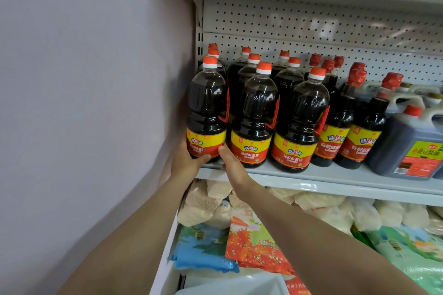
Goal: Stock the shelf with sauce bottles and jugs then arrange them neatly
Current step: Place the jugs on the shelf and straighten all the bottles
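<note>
Both hands hold the leftmost front bottle (206,108) at its base: left hand (185,163) cupped round the label's left side, thumb across the front; right hand (231,165) against its right side, thumb on the label. Bottle upright at the shelf (335,178) front edge, by the wall. Two matching bottles stand to its right, rows behind. Jug (412,143) at far right. Bags (254,246) on the shelf below.

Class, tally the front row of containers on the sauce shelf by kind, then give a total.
Large orange-capped bottles: 3
Slim red-capped bottles: 2
Dark jug with a handle: 1
Total: 6
</note>
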Motion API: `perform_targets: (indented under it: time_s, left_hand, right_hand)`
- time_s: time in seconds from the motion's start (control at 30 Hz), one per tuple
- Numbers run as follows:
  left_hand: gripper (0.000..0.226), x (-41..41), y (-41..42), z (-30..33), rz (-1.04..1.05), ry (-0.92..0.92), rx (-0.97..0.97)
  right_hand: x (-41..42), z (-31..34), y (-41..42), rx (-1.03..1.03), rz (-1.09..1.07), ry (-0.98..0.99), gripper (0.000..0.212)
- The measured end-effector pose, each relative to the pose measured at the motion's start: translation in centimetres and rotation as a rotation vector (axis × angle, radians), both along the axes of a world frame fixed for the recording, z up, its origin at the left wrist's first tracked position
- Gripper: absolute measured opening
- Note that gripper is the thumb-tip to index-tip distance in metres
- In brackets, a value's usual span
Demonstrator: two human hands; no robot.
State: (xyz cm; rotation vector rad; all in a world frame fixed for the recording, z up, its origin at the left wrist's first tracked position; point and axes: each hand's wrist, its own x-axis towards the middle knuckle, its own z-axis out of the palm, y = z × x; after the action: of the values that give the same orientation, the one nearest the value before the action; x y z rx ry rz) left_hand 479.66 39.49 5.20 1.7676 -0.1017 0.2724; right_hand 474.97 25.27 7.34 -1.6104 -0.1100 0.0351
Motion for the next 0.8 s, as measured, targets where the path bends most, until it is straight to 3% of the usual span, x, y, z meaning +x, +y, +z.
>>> perform_targets:
  time_s: [0.4, 0.57, 0.7, 0.8]
  left_hand:
    - [0.08, -0.2, -0.6, -0.4, 0.076, -0.027, 0.076]
    - [0.049, -3.2, -3.7, -0.4, 0.41, -0.137, 0.145]
    - [0.031, -7.2, -10.0, 1.1, 0.215, -0.188, 0.076]
    - [0.038, -8.0, -14.7, 1.3, -0.034, -0.125, 0.063]
  right_hand:
    - [-0.2, 0.1, -1.7, 0.015, -0.056, 0.071, 0.055]
    - [-3.2, 0.0, -6.6, 0.072, -0.272, 0.067, 0.033]
    - [-5.2, 0.0, -11.8, -0.003, -0.685, -0.049, 0.036]
    - [-4.7, -0.4, -15.6, -0.108, -0.884, -0.078, 0.028]
